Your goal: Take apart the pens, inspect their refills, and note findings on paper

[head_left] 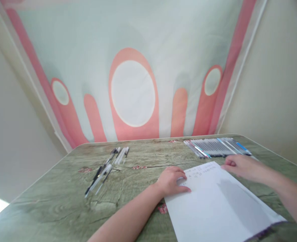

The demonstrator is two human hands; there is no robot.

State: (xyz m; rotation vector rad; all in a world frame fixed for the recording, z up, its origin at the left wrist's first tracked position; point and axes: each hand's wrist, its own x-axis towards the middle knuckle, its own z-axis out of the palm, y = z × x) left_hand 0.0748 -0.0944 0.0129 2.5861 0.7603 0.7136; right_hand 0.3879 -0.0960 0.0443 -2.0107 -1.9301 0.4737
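A white sheet of paper [209, 208] lies at a slant on the table, with a few short lines of faint handwriting near its top edge. My left hand [172, 181] rests on the sheet's upper left edge, thumb and fingers apart. Over by the upper right corner is my right hand [243, 167], its fingers curled in; whatever they hold, if anything, is hidden. Just beyond it, a long row of pens [211, 148] lies side by side, mostly grey-clear with some blue and a reddish one.
Left of the sheet lies a loose group of pen parts [100, 176], black and clear. Behind it are more white and clear tubes [122, 155]. The wood-patterned table [62, 201] ends at a wall hung with a pink and pale green cloth [134, 132].
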